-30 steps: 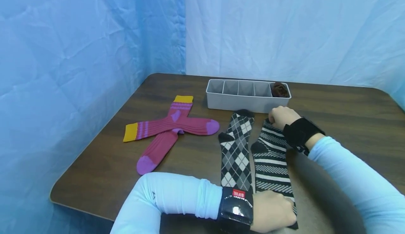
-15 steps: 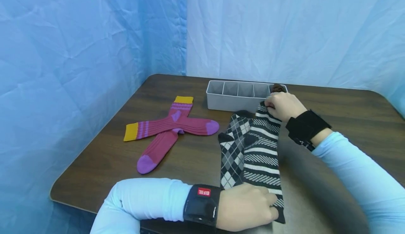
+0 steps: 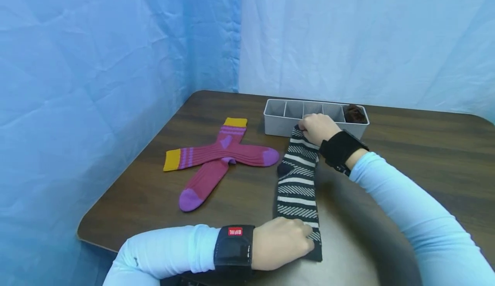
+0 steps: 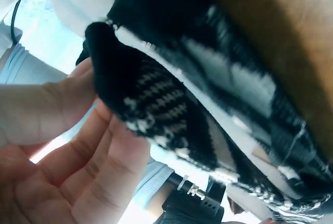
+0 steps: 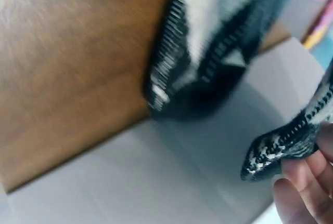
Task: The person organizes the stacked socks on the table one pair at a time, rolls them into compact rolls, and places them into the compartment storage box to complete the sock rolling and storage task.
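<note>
In the head view, the left hand [image 3: 282,244] and right hand [image 3: 319,128] grip opposite ends of the striped sock [image 3: 297,187], its far end beside the grey divided box [image 3: 276,127], whose wall could snag it if it goes too far forward. In the left wrist view, thumb and fingers pinch its near end over the argyle sock [image 4: 234,86]; loosening early might drop it askew. In the right wrist view, fingertips pinch only a small fold, so uneven lowering could bunch it.
</note>
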`<action>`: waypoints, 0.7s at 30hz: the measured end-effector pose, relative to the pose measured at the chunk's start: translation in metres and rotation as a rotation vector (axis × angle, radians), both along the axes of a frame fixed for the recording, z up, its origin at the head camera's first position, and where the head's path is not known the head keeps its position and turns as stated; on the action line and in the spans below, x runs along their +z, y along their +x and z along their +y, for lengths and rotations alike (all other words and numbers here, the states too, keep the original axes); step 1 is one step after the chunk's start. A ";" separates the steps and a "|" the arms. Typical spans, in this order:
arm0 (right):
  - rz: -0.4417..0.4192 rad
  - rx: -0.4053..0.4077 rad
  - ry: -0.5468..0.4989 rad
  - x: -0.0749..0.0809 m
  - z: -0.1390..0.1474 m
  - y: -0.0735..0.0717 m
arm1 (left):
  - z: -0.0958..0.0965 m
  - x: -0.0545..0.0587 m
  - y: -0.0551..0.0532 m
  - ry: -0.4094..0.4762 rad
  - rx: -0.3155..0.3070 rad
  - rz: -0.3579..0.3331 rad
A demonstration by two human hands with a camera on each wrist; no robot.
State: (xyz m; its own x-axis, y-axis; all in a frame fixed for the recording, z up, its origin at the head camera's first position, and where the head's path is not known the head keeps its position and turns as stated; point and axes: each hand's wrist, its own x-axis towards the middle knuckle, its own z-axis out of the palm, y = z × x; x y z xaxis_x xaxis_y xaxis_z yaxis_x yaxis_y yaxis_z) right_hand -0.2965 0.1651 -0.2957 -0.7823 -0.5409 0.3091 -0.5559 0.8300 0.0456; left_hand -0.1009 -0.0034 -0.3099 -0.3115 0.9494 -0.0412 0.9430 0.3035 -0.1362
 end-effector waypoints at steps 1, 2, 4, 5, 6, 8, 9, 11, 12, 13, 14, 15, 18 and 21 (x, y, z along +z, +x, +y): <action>-0.015 -0.011 0.009 -0.003 0.001 0.000 | 0.001 -0.003 0.000 -0.001 -0.002 -0.010; -0.023 -0.018 0.018 -0.006 0.002 0.000 | 0.002 -0.005 -0.001 -0.001 -0.004 -0.015; -0.051 -0.036 0.027 -0.008 0.003 0.000 | 0.003 -0.008 -0.002 0.004 -0.013 -0.016; -0.063 -0.042 0.032 -0.009 0.004 0.000 | 0.004 -0.009 -0.002 0.006 -0.014 -0.023; -0.072 -0.046 0.039 -0.010 0.004 0.000 | 0.004 -0.010 -0.002 0.008 -0.016 -0.019; -0.080 -0.050 0.054 -0.012 0.004 -0.001 | 0.005 -0.012 -0.004 0.012 -0.019 -0.025; -0.084 -0.055 0.064 -0.013 0.004 -0.002 | 0.006 -0.013 -0.004 0.013 -0.020 -0.029; -0.081 -0.052 0.078 -0.017 0.003 -0.003 | 0.007 -0.015 -0.005 0.015 -0.021 -0.042; -0.081 -0.053 0.085 -0.019 0.003 -0.004 | 0.007 -0.015 -0.005 0.017 -0.024 -0.037; -0.083 -0.056 0.093 -0.021 0.003 -0.004 | 0.007 -0.016 -0.005 0.018 -0.026 -0.037; -0.087 -0.060 0.099 -0.023 0.003 -0.005 | 0.007 -0.016 -0.005 0.017 -0.028 -0.042; -0.092 -0.066 0.102 -0.025 0.003 -0.005 | 0.008 -0.016 -0.005 0.015 -0.029 -0.044; -0.106 -0.082 0.107 -0.029 0.002 -0.006 | 0.007 -0.016 -0.004 0.011 -0.035 -0.042; -0.108 -0.094 0.115 -0.031 0.000 -0.007 | 0.005 -0.016 -0.004 0.005 -0.038 -0.053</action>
